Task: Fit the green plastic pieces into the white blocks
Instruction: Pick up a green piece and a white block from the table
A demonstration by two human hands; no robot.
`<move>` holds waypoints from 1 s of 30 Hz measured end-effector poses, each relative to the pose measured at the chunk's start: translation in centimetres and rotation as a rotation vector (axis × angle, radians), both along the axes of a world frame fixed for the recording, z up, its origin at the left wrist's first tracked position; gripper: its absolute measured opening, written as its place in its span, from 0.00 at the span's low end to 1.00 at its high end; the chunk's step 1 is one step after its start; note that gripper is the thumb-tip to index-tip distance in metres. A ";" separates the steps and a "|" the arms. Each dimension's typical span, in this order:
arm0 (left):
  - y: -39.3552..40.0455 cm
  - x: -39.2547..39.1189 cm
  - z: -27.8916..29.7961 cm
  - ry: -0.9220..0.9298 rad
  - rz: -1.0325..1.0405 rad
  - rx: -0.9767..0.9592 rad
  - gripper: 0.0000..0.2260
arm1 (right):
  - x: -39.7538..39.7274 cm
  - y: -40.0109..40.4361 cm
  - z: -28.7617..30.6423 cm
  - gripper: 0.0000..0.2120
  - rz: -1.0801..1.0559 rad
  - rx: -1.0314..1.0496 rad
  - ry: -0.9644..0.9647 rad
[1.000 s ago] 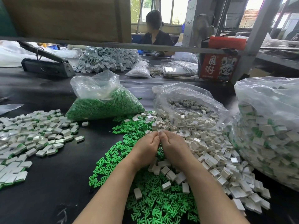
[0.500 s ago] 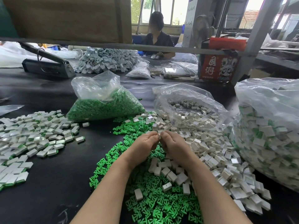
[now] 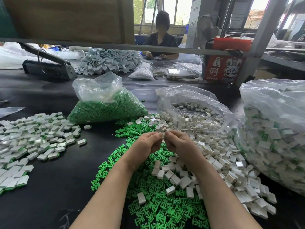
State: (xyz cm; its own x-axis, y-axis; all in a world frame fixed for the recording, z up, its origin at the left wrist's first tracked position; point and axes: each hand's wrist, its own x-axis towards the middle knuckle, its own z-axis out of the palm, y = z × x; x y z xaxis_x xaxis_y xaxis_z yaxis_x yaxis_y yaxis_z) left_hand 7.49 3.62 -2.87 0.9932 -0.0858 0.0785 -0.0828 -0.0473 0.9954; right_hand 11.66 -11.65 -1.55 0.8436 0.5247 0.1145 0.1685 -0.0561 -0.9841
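Note:
My left hand (image 3: 145, 145) and my right hand (image 3: 179, 142) meet fingertip to fingertip above the black table. Between them they pinch a small white block (image 3: 163, 135); whether a green piece is in it is hidden by my fingers. Under my wrists spreads a pile of loose green plastic pieces (image 3: 158, 204). Loose white blocks (image 3: 214, 156) lie heaped to the right of it. A spread of white blocks with green showing at their edges (image 3: 36, 139) covers the table on the left.
A clear bag of green pieces (image 3: 107, 106) and an open bag of white blocks (image 3: 194, 111) stand behind the piles. A large full bag (image 3: 277, 138) fills the right edge. A red box (image 3: 224, 66), a heat sealer (image 3: 47, 66) and a seated person (image 3: 160, 40) are beyond.
Both hands have lifted slightly off the pile and shifted a little away from me, still pressed together around the small block.

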 end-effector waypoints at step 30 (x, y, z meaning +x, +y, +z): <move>-1.6 0.4 -0.3 -0.001 0.144 0.182 0.13 | -0.2 1.9 -2.0 0.24 -0.220 -0.341 -0.234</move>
